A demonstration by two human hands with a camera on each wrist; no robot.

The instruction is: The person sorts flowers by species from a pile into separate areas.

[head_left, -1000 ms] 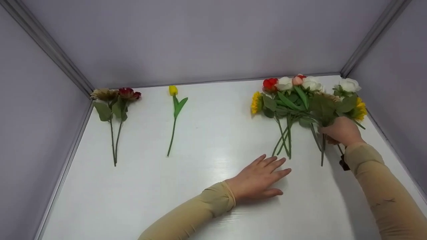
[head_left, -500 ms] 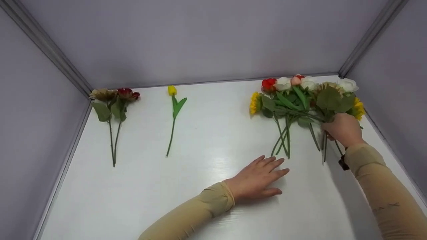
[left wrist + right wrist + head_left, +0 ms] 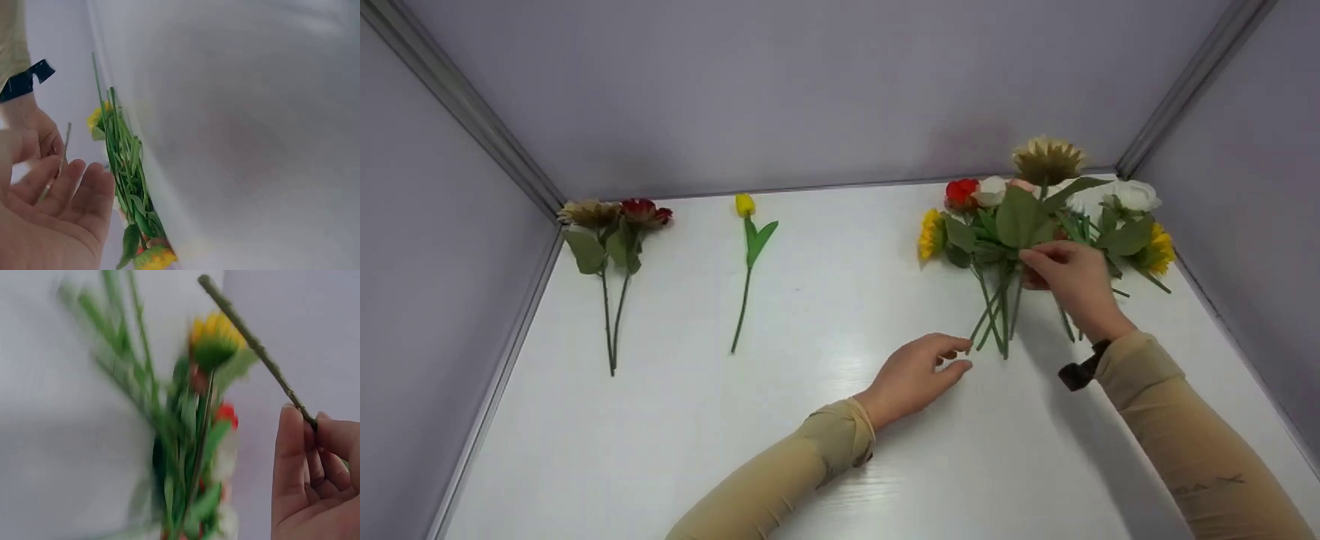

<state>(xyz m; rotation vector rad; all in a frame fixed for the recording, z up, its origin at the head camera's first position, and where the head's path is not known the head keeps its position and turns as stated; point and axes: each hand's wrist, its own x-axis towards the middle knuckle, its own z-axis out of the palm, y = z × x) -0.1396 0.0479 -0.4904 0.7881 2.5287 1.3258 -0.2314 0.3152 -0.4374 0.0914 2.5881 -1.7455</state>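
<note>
One beige flower [image 3: 1048, 161] raised at two o'clock

Head: a pink blossom [image 3: 1021, 185] is half hidden behind it; its stem [image 3: 1016, 309], pinched by the right hand [image 3: 1069, 276], has been lifted since earlier.
Left wrist: the left hand [image 3: 62, 216] is cut off, thumb and fingers apart.
Right wrist: piled flowers [image 3: 177, 455] are blurred.

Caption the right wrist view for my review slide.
The right hand pinches a knobbly olive-green stem; beyond it, a yellow many-petalled flower and a red bloom show among blurred greenery.

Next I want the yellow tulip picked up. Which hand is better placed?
Left, probably: the left hand holds nothing and is nearer the yellow tulip, while the right hand pinches the beige flower by its stem.
</note>
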